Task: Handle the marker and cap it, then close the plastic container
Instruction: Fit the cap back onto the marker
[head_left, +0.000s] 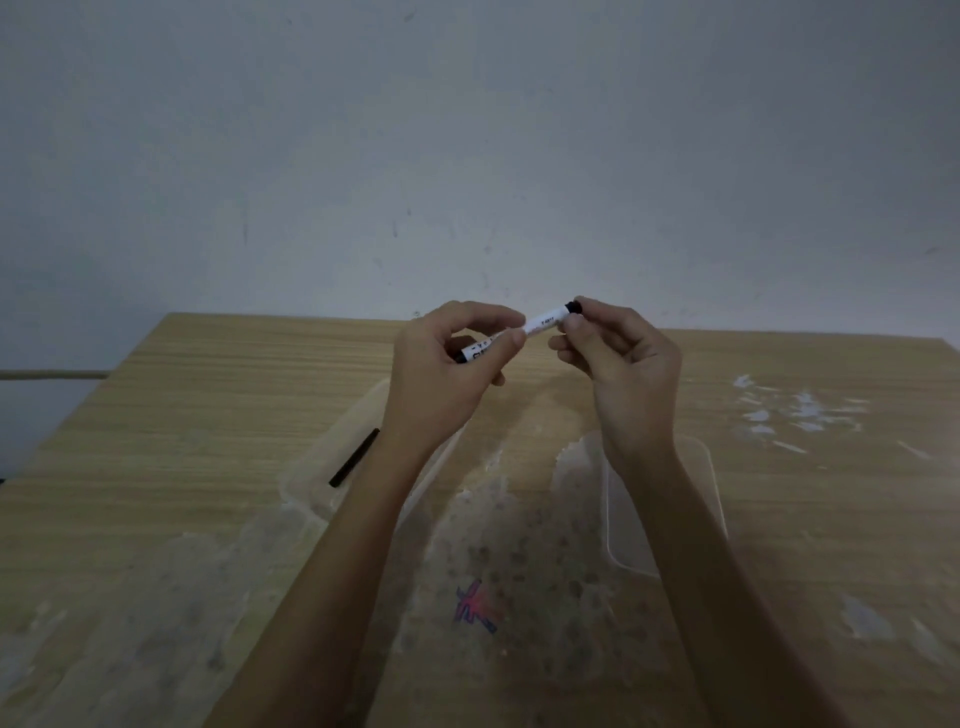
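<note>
A white marker (543, 323) with black ends is held level above the table between both hands. My left hand (447, 374) grips its left part, thumb and fingers wrapped round the barrel. My right hand (618, 358) pinches the black right end (573, 306) with fingertips; whether that end is the cap I cannot tell. Below the left forearm lies an open clear plastic container (322, 467) with a thin black stick (354, 457) in it. The clear lid (701, 488) lies flat to the right, partly hidden by my right forearm.
The wooden table (182, 415) carries white scuffed patches at right and front. A red and blue scribble (475, 605) marks the table near the front. A grey wall rises right behind the far edge.
</note>
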